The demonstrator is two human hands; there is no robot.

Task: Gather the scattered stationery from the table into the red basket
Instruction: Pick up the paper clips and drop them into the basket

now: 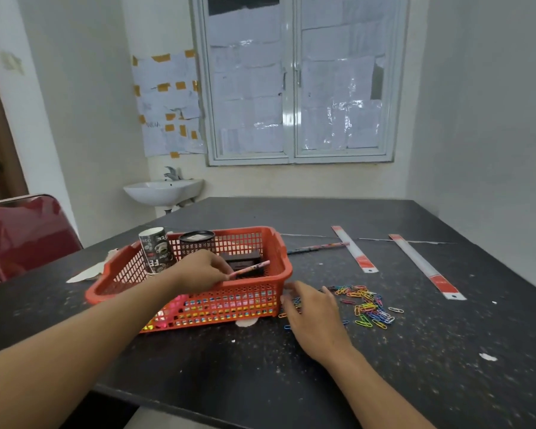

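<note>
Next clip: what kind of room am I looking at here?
Likely a small office or utility room. A large dark table holds a red basket and paper clips, a padded red chair stands beside it, and a wall sink hangs by a paper-covered window.

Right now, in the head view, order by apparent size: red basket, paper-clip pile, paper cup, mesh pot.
1. red basket
2. paper-clip pile
3. paper cup and mesh pot: too alike to rank, as the pot is partly hidden.
</note>
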